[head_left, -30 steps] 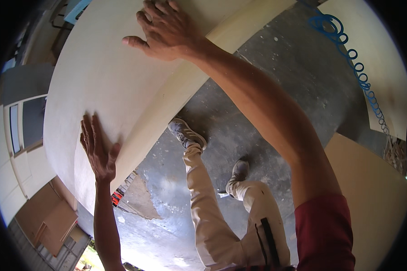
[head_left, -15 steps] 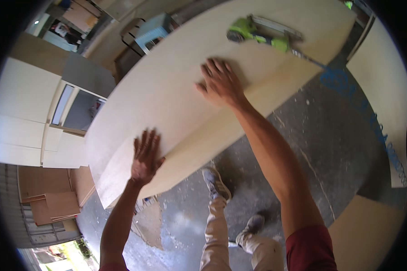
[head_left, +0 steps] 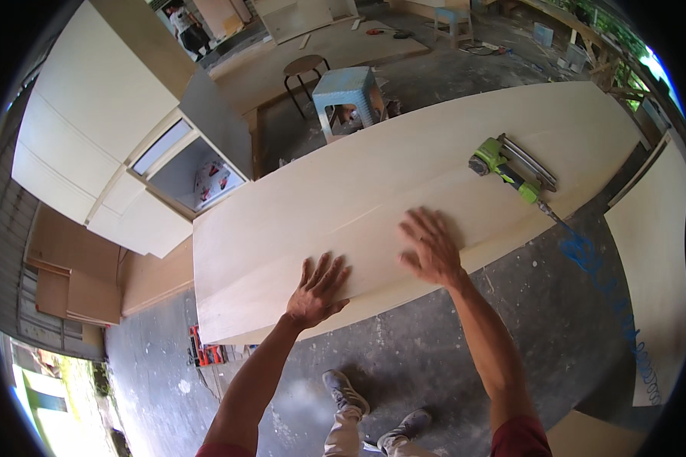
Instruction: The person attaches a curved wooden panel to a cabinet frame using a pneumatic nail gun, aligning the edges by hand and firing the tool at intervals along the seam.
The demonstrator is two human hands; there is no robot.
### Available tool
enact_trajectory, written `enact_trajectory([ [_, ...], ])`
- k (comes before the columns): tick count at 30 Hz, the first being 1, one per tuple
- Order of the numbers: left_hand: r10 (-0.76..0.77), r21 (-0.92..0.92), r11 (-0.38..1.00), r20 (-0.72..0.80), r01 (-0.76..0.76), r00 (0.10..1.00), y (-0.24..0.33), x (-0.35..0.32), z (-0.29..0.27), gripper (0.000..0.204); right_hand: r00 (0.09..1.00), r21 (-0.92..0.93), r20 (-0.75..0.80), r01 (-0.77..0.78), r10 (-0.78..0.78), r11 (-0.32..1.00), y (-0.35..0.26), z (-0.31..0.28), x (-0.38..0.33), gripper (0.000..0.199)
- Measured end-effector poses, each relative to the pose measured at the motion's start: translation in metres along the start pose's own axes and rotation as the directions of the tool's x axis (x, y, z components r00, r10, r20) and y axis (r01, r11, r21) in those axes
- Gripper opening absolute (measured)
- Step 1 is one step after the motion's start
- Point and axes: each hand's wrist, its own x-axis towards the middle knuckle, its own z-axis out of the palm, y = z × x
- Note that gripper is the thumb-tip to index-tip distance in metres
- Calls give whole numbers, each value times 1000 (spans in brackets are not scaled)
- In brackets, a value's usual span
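Note:
A long pale wooden panel (head_left: 282, 221) lies in front of me, stretching from lower left to upper right. My left hand (head_left: 318, 293) rests on it close to the near edge, fingers spread. Farther right, my right hand (head_left: 433, 247), slightly blurred, is also spread at the panel's surface; whether its whole palm touches I cannot tell. Neither hand holds anything. Beyond the right hand, a green and black nail gun (head_left: 511, 171) lies on the panel. From its handle a blue coiled air hose (head_left: 579, 251) runs over the near edge.
A blue plastic stool (head_left: 348, 90) and a round-topped stool (head_left: 303, 66) stand behind the panel. A white cabinet (head_left: 91, 126) rises at the left. On the grey floor (head_left: 427, 335) sits a red-and-black item (head_left: 204, 349). Another pale board (head_left: 648, 244) is at the right. A person (head_left: 187, 29) stands far back.
My view has tilted up, showing more of the room behind. My left hand has moved right along the panel, and my right hand has come toward the near edge. The hands are closer together.

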Motion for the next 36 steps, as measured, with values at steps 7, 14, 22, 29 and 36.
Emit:
enact_trajectory([
  [7, -3, 5, 1000, -56, 3, 998, -1, 13, 1, 77, 966, -8, 84, 247, -245, 969, -14, -2, -8, 81],
  [14, -200, -98, 978, -198, 184, 960, 11, -9, 15, 73, 963, -109, 49, 270, -266, 957, -8, 12, -14, 74],
  [22, -662, 68, 661, -416, 747, 624, -80, -269, 8, 69, 968, -193, 49, 252, -247, 948, -21, 17, -10, 74],
  [29, -952, -746, 274, -121, 607, 281, -96, -320, 20, 71, 968, -242, 98, 249, -231, 938, -25, 4, -14, 72],
  [36, -963, -983, 181, -169, 39, 209, -94, -308, 35, 76, 976, -253, 135, 201, -172, 946, -29, 9, -16, 76],
])
